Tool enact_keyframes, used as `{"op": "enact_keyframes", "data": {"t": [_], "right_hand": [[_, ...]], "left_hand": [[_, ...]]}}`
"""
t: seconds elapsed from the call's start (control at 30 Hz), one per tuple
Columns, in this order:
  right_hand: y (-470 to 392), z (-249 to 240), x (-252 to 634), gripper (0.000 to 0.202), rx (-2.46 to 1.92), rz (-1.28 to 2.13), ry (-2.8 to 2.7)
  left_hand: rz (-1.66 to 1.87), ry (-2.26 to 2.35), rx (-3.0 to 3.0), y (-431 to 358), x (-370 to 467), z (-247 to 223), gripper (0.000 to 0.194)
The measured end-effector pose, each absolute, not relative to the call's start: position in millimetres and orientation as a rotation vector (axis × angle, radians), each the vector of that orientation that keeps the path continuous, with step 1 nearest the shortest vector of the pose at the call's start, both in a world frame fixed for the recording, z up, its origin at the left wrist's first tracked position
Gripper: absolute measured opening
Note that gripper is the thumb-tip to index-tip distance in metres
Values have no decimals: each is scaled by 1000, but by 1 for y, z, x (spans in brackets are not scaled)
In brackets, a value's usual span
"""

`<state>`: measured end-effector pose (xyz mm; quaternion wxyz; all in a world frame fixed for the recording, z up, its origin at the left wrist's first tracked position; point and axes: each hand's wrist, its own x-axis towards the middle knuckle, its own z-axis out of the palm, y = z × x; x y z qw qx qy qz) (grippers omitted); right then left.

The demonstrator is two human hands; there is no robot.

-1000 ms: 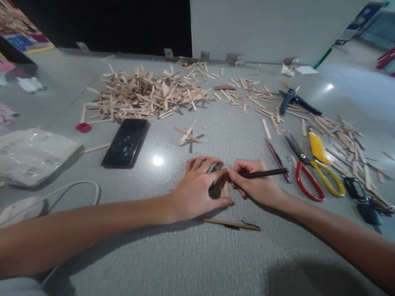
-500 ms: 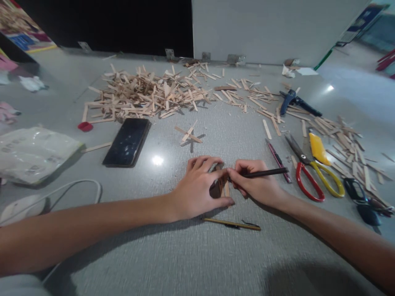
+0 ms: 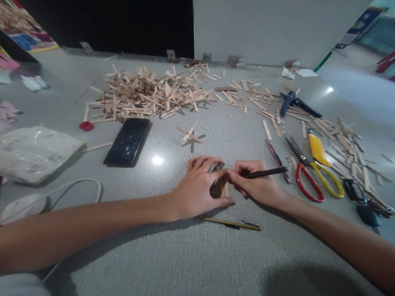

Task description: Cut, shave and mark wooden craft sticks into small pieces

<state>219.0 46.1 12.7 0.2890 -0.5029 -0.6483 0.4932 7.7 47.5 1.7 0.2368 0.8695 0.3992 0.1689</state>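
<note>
Pale, straight-edged flat wooden strips (image 3: 227,189), partly hidden, lie under left hand (image 3: 199,187), its thumb and fingers spread wide, can't tell if gripping; right hand (image 3: 254,183) pinches slim black pen (image 3: 269,172) beside them. Thin gold pen (image 3: 233,224) lies just nearside, red-and-yellow-handled metal scissors (image 3: 304,158) right; textured grey tabletop (image 3: 173,259) stretches toward person.

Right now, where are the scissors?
In the head view, the scissors lie on the right, between a slim pink tool and a yellow object.

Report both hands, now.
Left hand: curved around small wooden pieces; grip cannot be told.
Right hand: closed on a dark pen-like tool.
</note>
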Motion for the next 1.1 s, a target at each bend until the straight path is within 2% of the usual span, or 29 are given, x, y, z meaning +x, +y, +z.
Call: {"op": "enact_keyframes", "data": {"t": [0.27, 1.1], "right_hand": [[47, 15, 219, 50, -1340, 1331, -1745], [49, 14, 219, 51, -1288, 1340, -1771]], "left_hand": [[470, 1091, 2381, 47, 8, 2, 69], [485, 1108, 2395, 47, 8, 2, 68]]}}
